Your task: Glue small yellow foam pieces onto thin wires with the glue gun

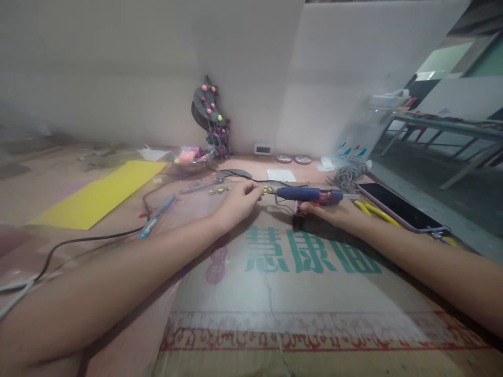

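Note:
My right hand [328, 213] is wrapped round a dark blue hot glue gun [296, 194], its nozzle pointing left. A pale glue stick [351, 196] sticks out of the gun's back end. At the nozzle, my left hand [240, 203] pinches a small yellow-and-dark piece [268, 189], too small to name. Whether the nozzle touches it I cannot tell. Several similar small yellow pieces [218, 190] lie just left of my left fingers. Beneath both hands is a cardboard sheet [306, 298] printed with green characters and a red border.
Yellow paper [106, 193], a blue pen [157, 215] and a black cable [90, 236] lie to the left. At the back stand a crescent-shaped ornament [204, 107] and a small bowl [188, 165]. A phone [401, 206], yellow-handled pliers [377, 213], grey yarn [348, 177] and a clear bottle [359, 128] are right.

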`<act>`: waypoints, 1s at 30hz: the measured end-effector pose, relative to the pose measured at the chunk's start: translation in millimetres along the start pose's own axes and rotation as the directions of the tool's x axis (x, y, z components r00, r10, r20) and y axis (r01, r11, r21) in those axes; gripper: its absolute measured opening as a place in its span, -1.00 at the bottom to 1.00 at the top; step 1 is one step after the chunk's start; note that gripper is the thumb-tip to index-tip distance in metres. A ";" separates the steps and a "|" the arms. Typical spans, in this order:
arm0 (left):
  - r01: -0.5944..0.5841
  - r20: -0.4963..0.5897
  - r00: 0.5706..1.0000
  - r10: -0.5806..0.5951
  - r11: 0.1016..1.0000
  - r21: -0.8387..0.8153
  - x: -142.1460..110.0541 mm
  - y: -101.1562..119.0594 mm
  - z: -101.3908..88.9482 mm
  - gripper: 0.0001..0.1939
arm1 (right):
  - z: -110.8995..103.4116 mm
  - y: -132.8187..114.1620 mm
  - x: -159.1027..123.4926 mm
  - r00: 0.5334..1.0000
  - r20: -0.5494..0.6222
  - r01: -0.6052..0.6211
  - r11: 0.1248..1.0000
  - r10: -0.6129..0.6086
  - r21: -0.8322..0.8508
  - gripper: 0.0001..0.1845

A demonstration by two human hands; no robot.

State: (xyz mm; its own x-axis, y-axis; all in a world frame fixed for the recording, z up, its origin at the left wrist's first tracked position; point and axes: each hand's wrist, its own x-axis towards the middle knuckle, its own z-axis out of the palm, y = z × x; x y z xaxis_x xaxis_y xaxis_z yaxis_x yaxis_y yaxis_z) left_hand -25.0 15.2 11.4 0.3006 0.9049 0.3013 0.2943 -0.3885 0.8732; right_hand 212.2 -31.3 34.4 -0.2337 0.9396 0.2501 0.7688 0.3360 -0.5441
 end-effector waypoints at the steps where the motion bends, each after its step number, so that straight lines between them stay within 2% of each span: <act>1: 0.001 -0.001 1.000 -0.001 1.000 -0.001 0.1 -0.1 0.1 -0.79 | 0.6 1.1 0.7 1.000 0.000 -0.002 1.000 0.002 -0.006 -0.59; 9: -0.002 0.002 1.000 0.002 1.000 -0.003 -1.0 2.2 0.2 -0.79 | 2.5 6.9 4.0 1.000 -0.018 0.000 1.000 -0.001 -0.029 -0.54; 21: 0.013 0.006 1.000 -0.013 1.000 0.003 -1.1 3.0 0.0 -0.79 | 5.4 1.5 4.1 0.998 -0.056 -0.007 0.997 0.011 0.073 -0.59; 30: 0.010 0.007 1.000 -0.010 1.000 -0.018 0.2 0.0 -0.1 -0.79 | 3.9 2.7 4.7 0.999 -0.030 -0.012 0.999 0.013 0.049 -0.56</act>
State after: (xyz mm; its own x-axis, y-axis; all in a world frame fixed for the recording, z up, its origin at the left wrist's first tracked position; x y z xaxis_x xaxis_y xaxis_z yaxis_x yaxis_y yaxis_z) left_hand -25.0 15.4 11.5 0.3040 0.9075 0.2899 0.2812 -0.3763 0.8828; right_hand 210.9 -25.6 31.0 -0.2055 0.9415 0.2671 0.7413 0.3279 -0.5857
